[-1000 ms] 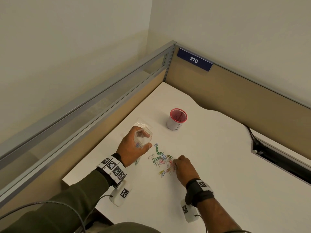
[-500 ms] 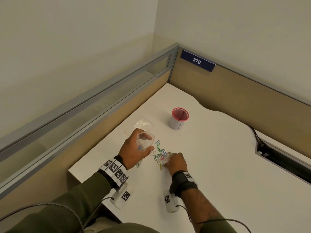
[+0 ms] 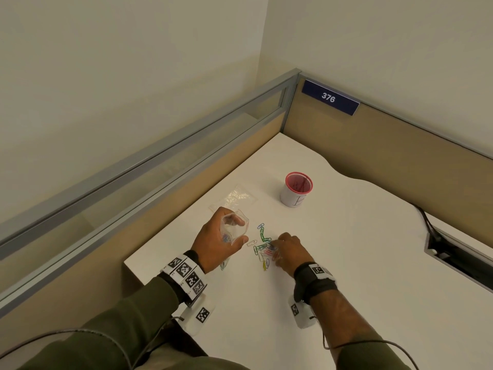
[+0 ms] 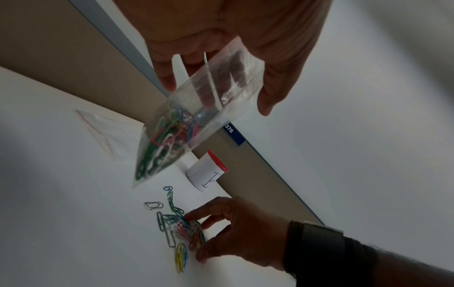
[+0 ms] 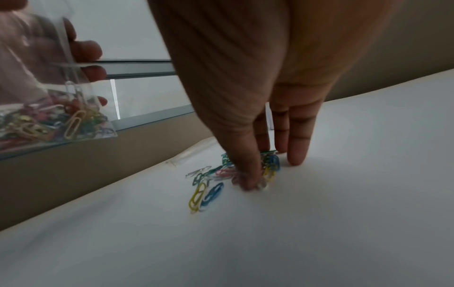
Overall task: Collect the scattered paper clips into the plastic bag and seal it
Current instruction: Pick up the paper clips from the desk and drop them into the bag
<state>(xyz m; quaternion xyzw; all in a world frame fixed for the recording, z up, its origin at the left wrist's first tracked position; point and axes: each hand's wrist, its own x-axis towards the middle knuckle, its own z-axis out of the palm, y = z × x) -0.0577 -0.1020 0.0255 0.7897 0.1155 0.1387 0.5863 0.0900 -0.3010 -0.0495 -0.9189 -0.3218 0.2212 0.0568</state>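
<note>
My left hand (image 3: 238, 232) grips a small clear plastic bag (image 3: 232, 226) just above the white table, its mouth held open toward the right. Several coloured paper clips lie in the bag (image 4: 169, 134). More coloured paper clips (image 3: 262, 247) lie scattered on the table just right of the bag. My right hand (image 3: 275, 249) is down on that pile, thumb and fingers closing around a cluster of clips (image 4: 189, 231). Its thumb presses on the clips (image 5: 245, 174), and a yellow and a blue clip (image 5: 203, 196) lie loose in front.
A white cup with a red rim (image 3: 296, 190) stands behind the pile. A second flat clear bag (image 3: 237, 196) lies behind my left hand. Partition walls close the left and back. A cable slot (image 3: 458, 259) opens at the right. The table edge (image 3: 130, 268) is near my left wrist.
My right hand has slid left onto the clip pile and closed its fingers around some clips. The left hand keeps holding the bag in about the same place.
</note>
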